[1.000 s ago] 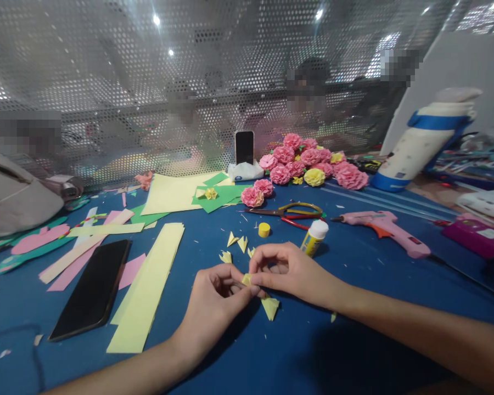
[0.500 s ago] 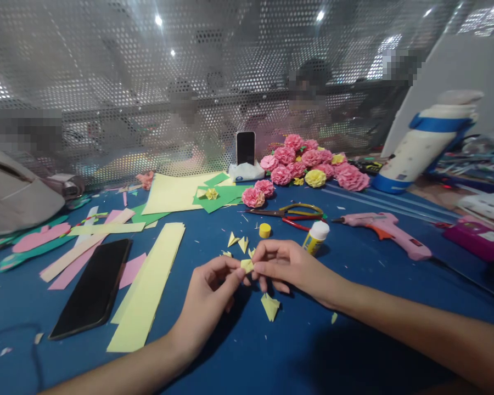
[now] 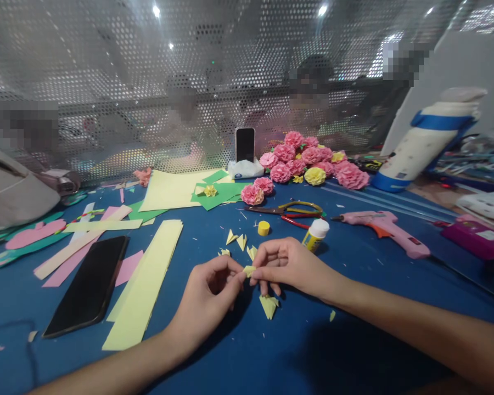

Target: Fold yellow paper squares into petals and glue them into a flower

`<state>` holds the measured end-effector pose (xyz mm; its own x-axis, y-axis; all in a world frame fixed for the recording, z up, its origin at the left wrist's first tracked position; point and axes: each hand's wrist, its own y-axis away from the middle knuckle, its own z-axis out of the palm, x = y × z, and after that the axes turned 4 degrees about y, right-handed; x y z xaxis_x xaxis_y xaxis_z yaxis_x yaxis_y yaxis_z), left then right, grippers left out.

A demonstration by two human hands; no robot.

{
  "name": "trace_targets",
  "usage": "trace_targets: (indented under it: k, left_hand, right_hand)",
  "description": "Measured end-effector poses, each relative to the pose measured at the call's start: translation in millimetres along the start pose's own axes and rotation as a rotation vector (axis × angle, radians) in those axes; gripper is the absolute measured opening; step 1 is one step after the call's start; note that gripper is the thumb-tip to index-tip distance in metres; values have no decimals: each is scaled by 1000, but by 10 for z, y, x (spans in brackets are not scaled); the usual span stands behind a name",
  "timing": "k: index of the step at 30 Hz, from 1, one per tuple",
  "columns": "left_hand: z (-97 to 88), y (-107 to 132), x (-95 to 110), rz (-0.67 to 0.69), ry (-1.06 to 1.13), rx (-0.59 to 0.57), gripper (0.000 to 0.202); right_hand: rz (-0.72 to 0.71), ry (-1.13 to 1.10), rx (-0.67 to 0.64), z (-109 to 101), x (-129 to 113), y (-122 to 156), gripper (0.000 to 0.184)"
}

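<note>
My left hand (image 3: 208, 296) and my right hand (image 3: 286, 263) meet above the blue table (image 3: 354, 285), both pinching one small folded yellow paper piece (image 3: 249, 270) between thumb and fingers. Just below the right hand lies a folded yellow paper fan (image 3: 269, 305). Several small yellow folded pieces (image 3: 241, 241) lie just beyond the hands. An uncapped glue stick (image 3: 315, 235) lies near the right hand, its yellow cap (image 3: 264, 227) standing apart to the left.
A black phone (image 3: 86, 285) and yellow paper strips (image 3: 146, 280) lie to the left. Scissors (image 3: 290, 211), a pink glue gun (image 3: 385, 227), pink and yellow paper flowers (image 3: 313, 164), green paper (image 3: 220, 196) and an upright phone (image 3: 245, 145) lie farther back. A perforated screen (image 3: 107, 82) closes the rear.
Both hands stayed pinched on the small yellow piece and lifted slightly off the table, working it between the fingertips. The camera shifted a little.
</note>
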<state>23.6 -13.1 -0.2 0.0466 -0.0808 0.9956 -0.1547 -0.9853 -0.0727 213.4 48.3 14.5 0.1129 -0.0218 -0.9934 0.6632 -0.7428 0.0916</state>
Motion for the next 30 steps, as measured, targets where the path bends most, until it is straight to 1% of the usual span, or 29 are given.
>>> trace_targets:
  k: [8,13,20,25,30]
  left_hand:
    - [10,13,-13,-9,1,6,35]
    - [10,7,-5,-13,-5,-16,37]
    - [-42,-17,-19,15,9,-31,34]
    - [-51,-6,-16,37,-20,-41,31]
    - [-49,10,-3,77,-87,-21,29]
  right_hand:
    - [8,27,11,30,-12,18,38]
    - [-11,50,11,23,-16,15,37]
    - [-78,87,-84,-59,-32,-33,35]
    - [-99,109,-96,-66,-42,-29,32]
    - [-84,130,-95,-76,-25,-26,32]
